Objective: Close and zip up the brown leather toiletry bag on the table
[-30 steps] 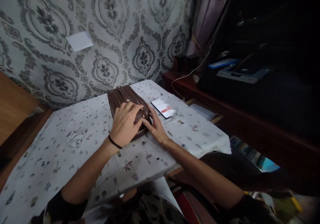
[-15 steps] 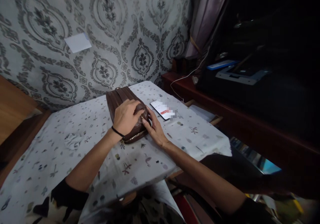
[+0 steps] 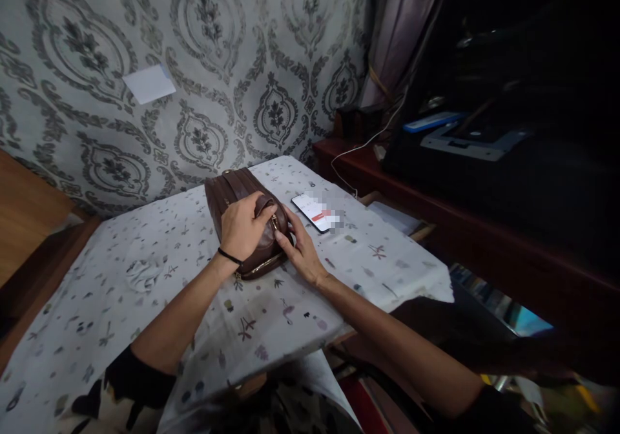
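Observation:
A brown leather bag [image 3: 265, 255] lies on the table with its near end toward me, a gold-toned zipper curving low across that end. My left hand [image 3: 243, 227], with a black band at the wrist, rests over the top and is closed on a fold or loop of the leather, its thumb reaching toward a metal zipper piece [image 3: 274, 221]. My right hand [image 3: 303, 250] holds the right side of the same end, its thumb beside the metal piece and its other fingers behind the bag, partly hidden. Whether either hand pinches the zipper pull I cannot tell.
To the right of the bag a phone [image 3: 314, 213] lies with its screen lit. A patterned white cloth [image 3: 184, 330] covers the table, which meets a papered wall. Farther right stands a dark red desk [image 3: 436, 240] with a white cable [image 3: 368, 144] and an open drawer holding papers.
My left thumb and fingers have shifted slightly, and more of the metal zipper piece shows between my hands. My right hand and the bag have hardly moved.

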`<state>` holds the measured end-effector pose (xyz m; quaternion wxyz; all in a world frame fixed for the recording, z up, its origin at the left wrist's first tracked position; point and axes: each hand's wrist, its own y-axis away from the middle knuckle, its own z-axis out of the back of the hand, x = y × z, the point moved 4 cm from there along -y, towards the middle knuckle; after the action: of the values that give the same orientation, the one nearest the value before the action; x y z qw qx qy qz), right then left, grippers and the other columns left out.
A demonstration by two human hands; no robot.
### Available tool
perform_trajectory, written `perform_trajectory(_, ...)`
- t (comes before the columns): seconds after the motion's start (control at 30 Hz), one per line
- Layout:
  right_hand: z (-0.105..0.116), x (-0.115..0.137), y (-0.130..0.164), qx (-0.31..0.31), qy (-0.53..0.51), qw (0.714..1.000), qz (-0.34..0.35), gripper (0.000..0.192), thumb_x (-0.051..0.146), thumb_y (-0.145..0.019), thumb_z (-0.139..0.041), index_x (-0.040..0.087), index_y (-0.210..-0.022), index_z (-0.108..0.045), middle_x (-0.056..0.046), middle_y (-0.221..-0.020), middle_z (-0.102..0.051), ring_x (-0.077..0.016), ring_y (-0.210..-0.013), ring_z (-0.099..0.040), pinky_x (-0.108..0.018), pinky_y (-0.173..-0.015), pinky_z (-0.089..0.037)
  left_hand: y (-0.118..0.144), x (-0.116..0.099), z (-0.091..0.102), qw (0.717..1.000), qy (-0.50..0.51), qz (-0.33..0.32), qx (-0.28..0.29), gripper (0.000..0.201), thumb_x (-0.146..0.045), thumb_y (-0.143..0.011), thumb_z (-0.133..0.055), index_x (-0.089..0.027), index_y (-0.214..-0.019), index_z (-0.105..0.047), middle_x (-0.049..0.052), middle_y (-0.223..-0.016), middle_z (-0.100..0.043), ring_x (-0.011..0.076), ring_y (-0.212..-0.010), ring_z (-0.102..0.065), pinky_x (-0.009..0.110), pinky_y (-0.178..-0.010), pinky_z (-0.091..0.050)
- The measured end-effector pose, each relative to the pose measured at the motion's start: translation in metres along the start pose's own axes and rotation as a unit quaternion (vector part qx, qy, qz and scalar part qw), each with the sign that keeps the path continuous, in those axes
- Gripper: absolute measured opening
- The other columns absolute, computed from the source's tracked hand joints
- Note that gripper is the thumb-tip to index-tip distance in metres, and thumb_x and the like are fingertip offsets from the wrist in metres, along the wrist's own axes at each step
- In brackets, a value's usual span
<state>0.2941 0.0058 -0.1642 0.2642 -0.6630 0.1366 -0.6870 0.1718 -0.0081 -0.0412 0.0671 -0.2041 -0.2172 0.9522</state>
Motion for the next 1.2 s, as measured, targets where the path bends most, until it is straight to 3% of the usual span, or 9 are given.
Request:
perform_trajectory(0.27, -0.001, -0.007, -0.004, -0.034, -0.057, 0.998, -0.014, 0.064, 0.053, -0.09, -0.065, 0.031, -0.147, -0.046, -0.007, -0.154, -0.047, -0.0277, -0.141, -0.045, -0.048, -0.116, -0.039, 0.009, -0.005, 0.0, 0.997, 0.008, -0.074, -0.03, 0.015, -0.025, -0.091, -0.062, -0.019, -0.078, -0.06, 0.0, -0.075, -0.061, 0.0175, -0.075, -0.058, 0.027, -0.071, -0.039)
perform_trajectory(0.43, -0.004, -0.014, -0.007, -0.047, -0.08, 0.995, -0.035, 0.067, 0.055, -0.085, -0.07, 0.031, -0.145, -0.049, -0.008, -0.151, -0.049, -0.0282, -0.138, -0.047, -0.048, -0.114, -0.041, 0.009, -0.002, 0.0, 0.996, 0.042, -0.07, -0.026, 0.016, -0.024, -0.09, -0.063, -0.019, -0.075, -0.058, -0.002, -0.07, -0.057, 0.0159, -0.069, -0.054, 0.027, -0.065, -0.037)
perform_trajectory(0.73, -0.006, -0.012, -0.006, -0.052, -0.041, 0.997, -0.028, 0.065, 0.057, -0.088, -0.065, 0.031, -0.145, -0.049, -0.008, -0.148, -0.052, -0.0281, -0.138, -0.047, -0.048, -0.112, -0.041, 0.007, -0.003, 0.002, 0.995, 0.065, -0.068, -0.016, 0.018, -0.022, -0.089, -0.063, -0.019, -0.073, -0.056, -0.003, -0.068, -0.053, 0.0149, -0.066, -0.052, 0.026, -0.064, -0.036)
perform_trajectory(1.2, -0.005, 0.004, -0.006, -0.076, 0.057, 0.995, 0.008, 0.057, 0.054, -0.095, -0.054, 0.027, -0.145, -0.051, -0.009, -0.142, -0.059, -0.0292, -0.133, -0.052, -0.05, -0.115, -0.038, 0.008, -0.004, 0.0, 0.996, 0.02, -0.081, -0.011, 0.014, -0.022, -0.089, -0.064, -0.019, -0.076, -0.059, 0.0, -0.077, -0.064, 0.0181, -0.077, -0.059, 0.028, -0.071, -0.043)
